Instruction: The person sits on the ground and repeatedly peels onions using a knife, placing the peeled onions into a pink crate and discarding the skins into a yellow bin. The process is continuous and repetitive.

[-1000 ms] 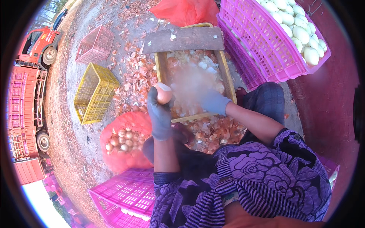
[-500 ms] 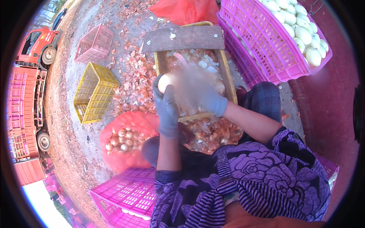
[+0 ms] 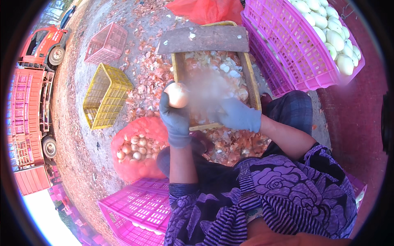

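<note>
My gloved left hand (image 3: 175, 121) is closed round a pale, whitish-yellow onion (image 3: 177, 95), held over the left side of a crate with yellow edges (image 3: 256, 92). Beside it, to the right, my gloved right hand (image 3: 239, 115) reaches over the same crate. A blurred patch in the picture covers its fingers, so what they hold, if anything, is hidden. Loose onion skins (image 3: 205, 61) and white peelings fill the crate below my hands. Across its far end lies a worn wooden board (image 3: 203, 39).
A red mesh sack (image 3: 125, 172) of unpeeled onions stands at my left knee. Pink crates (image 3: 303, 78) with peeled onions (image 3: 334, 39) stand at right. A yellow crate (image 3: 107, 96) and a pale pink crate (image 3: 107, 43) lie leftward; a red truck (image 3: 30, 102) is beyond.
My right hand has moved down and right, away from the onion. The left hand has tilted slightly left, exposing more of the onion. A pink strip seen above the right hand earlier no longer shows.
</note>
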Action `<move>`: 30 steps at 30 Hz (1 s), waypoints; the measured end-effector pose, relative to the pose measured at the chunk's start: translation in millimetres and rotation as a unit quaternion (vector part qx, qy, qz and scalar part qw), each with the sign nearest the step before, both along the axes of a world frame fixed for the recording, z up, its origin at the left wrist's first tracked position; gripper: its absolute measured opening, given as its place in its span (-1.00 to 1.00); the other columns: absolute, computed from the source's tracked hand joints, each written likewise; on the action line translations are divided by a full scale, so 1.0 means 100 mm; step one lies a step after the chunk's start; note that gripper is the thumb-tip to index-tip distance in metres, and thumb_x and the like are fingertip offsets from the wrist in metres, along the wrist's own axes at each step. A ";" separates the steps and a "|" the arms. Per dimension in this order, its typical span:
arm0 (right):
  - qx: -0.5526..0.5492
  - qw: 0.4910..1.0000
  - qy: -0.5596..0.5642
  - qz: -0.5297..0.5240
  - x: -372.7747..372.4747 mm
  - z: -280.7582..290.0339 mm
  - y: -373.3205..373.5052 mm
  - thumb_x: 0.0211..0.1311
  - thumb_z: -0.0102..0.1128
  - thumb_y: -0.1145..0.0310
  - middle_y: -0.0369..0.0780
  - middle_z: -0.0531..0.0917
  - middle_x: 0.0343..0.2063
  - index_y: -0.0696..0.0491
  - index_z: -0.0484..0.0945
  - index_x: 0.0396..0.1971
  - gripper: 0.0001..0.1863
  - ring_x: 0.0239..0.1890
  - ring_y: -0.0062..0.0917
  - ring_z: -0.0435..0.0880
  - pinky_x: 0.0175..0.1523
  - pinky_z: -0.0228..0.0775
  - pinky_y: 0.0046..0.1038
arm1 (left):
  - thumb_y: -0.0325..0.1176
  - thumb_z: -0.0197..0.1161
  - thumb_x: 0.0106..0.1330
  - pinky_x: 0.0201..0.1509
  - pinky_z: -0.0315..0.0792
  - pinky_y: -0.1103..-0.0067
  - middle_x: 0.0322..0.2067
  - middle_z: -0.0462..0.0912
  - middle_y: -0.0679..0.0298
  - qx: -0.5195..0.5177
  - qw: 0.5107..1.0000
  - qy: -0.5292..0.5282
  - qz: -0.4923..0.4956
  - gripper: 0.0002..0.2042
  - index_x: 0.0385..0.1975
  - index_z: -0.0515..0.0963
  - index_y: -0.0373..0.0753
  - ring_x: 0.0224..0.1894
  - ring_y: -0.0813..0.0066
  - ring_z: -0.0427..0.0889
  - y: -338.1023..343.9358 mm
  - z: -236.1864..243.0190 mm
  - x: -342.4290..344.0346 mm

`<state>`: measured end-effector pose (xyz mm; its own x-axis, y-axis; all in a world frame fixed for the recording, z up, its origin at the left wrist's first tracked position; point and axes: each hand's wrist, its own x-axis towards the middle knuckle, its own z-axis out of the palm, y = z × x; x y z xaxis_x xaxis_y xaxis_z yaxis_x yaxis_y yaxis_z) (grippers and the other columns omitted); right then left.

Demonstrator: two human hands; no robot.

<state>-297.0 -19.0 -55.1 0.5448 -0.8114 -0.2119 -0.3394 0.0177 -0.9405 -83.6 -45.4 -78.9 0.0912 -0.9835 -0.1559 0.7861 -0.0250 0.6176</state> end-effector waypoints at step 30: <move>0.347 0.906 -0.223 0.091 0.02 -0.20 0.07 0.39 0.17 0.24 -0.40 0.57 -0.53 0.03 0.62 0.12 -0.64 -0.58 -0.76 0.46 -0.50 0.29 -0.65 | -0.47 0.13 0.47 -0.34 0.61 0.59 -0.28 0.67 0.20 -0.013 0.987 -0.148 -0.064 -0.88 -0.10 0.56 -0.30 -0.31 0.45 0.67 0.18 0.10 0.09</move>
<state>-295.3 -11.7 -75.3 0.8137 -0.4546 -0.3623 0.0157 0.6402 -0.7681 -74.5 -27.6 -68.8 0.0034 -0.9933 -0.1159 0.5624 -0.0940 0.8215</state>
